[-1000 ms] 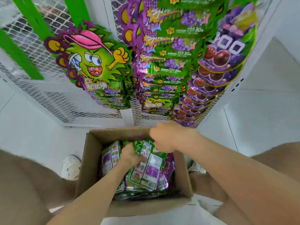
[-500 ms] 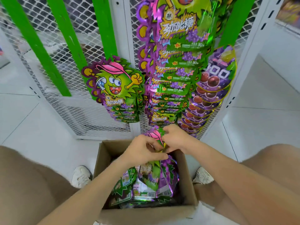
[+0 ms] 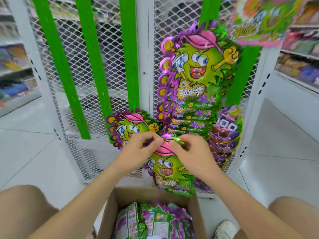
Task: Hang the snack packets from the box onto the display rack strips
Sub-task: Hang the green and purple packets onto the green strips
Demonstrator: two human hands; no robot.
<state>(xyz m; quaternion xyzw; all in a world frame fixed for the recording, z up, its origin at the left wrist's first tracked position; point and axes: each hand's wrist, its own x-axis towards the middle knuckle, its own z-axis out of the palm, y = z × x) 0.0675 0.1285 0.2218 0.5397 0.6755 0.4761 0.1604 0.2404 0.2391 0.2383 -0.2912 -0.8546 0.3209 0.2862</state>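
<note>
Pinching the top edge of one snack packet (image 3: 170, 171), the left hand (image 3: 138, 152) and the right hand (image 3: 191, 153) hold it up between them, each grip closed on the pink cap at the packet's head. The packet hangs face toward the camera, its long axis roughly upright with a slight lean, its bottom edge just above the far rim of the cardboard box (image 3: 110, 213), where more packets (image 3: 155, 221) lie stacked.

The nearest target looks to be the green strip (image 3: 129, 66) that runs down to the short stack of hung packets (image 3: 127, 128) just left of the hands. That strip lies up and to the left of the held packet, far side, against the white mesh rack (image 3: 107, 83). The left hand is the nearer one to it. To the right, a second strip (image 3: 209, 11) already carries a long column of packets (image 3: 195, 80), and beside that hang purple grape packets (image 3: 224, 133).

The packet's top would likely need to travel up and left, staying upright, for its hang hole to meet a free hook; the hole itself is hidden by the fingers.
</note>
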